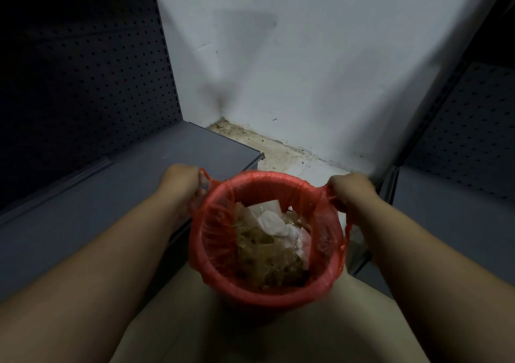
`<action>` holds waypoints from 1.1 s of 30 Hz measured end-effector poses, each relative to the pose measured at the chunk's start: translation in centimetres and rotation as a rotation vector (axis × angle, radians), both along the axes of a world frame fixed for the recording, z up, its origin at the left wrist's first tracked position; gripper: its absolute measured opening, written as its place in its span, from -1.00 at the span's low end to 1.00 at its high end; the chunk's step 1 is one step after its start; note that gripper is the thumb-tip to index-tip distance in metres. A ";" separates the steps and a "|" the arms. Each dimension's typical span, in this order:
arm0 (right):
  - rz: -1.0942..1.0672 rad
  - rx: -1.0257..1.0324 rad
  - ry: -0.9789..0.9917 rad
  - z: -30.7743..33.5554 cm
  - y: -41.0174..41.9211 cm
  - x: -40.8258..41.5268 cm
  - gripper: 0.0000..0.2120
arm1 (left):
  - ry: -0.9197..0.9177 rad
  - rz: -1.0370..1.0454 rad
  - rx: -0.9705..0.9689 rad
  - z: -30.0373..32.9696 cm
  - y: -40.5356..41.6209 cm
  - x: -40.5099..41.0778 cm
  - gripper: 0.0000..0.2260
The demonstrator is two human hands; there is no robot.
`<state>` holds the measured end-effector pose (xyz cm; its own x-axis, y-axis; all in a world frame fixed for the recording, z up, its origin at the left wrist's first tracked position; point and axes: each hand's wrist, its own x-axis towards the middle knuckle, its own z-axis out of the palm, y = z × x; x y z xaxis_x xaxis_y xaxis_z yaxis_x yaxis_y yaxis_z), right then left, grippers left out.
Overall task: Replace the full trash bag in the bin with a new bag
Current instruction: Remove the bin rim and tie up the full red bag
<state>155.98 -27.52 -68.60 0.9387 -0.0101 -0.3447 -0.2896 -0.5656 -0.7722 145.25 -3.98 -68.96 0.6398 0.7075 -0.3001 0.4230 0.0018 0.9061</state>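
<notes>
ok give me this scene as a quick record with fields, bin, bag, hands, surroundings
bin: red bin, upright, between the person's legs
bag: red bag, still lining the bin, rim folded over the edge
contents: white paper and brownish waste, bag partly full
left hand: left hand grips the bag's left handle
right hand: right hand grips the bag's right handle
surroundings: grey shelves both sides, white wall behind, dirty floor corner
new bag: none in view
</notes>
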 end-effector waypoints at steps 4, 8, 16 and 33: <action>0.148 -0.233 -0.010 0.3 0.7 0.7 -0.68 | 0.119 -0.071 -0.015 0.2 0.3 0.8 -0.64; 0.303 -0.384 0.056 1.1 1.0 1.3 -0.66 | 0.324 -0.202 0.117 0.3 0.7 1.6 -0.62; 0.227 -0.422 -0.106 -0.3 1.7 2.4 -0.74 | 0.042 -0.114 0.138 -3.2 2.2 2.8 -0.76; 0.022 0.369 -0.343 -2.6 1.6 -0.3 -0.90 | -0.487 0.157 -0.221 -2.8 -0.2 2.2 -0.78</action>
<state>155.63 -25.92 -71.19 0.9972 0.0749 0.0072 0.0250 -0.2396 -0.9705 147.47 -4.21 -71.79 0.6335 0.7594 -0.1481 -0.0652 0.2431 0.9678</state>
